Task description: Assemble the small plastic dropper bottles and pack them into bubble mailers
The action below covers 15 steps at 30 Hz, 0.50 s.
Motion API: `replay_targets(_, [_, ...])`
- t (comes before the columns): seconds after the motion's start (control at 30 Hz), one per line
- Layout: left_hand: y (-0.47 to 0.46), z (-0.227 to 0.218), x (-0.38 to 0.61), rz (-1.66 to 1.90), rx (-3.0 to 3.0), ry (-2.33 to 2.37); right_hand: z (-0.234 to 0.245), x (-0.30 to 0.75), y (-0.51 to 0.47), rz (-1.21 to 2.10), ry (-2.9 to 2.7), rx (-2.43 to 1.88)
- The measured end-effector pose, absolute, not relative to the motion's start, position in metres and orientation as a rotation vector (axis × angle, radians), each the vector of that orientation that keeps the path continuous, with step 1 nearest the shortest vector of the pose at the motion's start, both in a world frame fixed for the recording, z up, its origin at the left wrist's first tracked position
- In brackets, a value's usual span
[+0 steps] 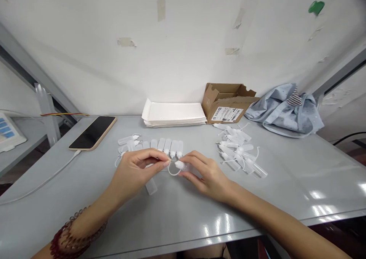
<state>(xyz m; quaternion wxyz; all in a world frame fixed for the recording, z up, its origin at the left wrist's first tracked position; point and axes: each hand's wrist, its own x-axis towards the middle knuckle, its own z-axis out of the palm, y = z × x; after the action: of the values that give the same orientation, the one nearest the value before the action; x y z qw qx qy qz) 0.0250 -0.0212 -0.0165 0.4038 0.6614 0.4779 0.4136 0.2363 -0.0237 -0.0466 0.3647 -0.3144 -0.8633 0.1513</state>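
A small translucent needle-tip bottle (180, 165) lies on its side between my hands, above the table. My right hand (207, 173) grips its body, with thumb and fingers closed around it. At the bottle's thin metal tip, the thumb and forefinger of my left hand (140, 167) pinch the end of the white looped cap strap (173, 174); the cap itself is mostly hidden by the fingertips. Just behind my hands, several similar bottles (161, 144) lie side by side in a row. Another bottle (151, 186) lies partly under my left hand.
To the right is a loose pile of bottles (240, 152) with straps. A stack of white trays (174, 114), an open cardboard box (225, 106) and a blue cloth (286, 114) line the wall. A phone (93, 133) with a charging cable (51, 178) lies left.
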Motion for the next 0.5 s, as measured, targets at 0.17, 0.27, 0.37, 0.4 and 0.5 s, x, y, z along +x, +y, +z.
replay_targets(0.17, [-0.0234, -0.0153, 0.0253, 1.038, 1.799, 1.191, -0.0467, 0.2372, -0.0237, 0.381, -2.242, -0.82])
replay_targets(0.27, [-0.0227, -0.0163, 0.0264, 1.036, 1.857, 1.16, -0.0481, 0.2381, -0.0235, 0.378, -2.251, -0.825])
replay_targets(0.37, [-0.0223, -0.0182, 0.0273, 1.029, 1.903, 1.14, -0.0498, 0.2384, -0.0235, 0.378, -2.253, -0.821])
replay_targets(0.4, [-0.0223, -0.0187, 0.0274, 1.03, 1.909, 1.139, -0.0502, 0.2383, -0.0235, 0.38, -2.252, -0.82])
replay_targets(0.5, [-0.023, -0.019, 0.0274, 1.027, 1.901, 1.148, -0.0506, 0.2376, -0.0239, 0.406, -2.248, -0.817])
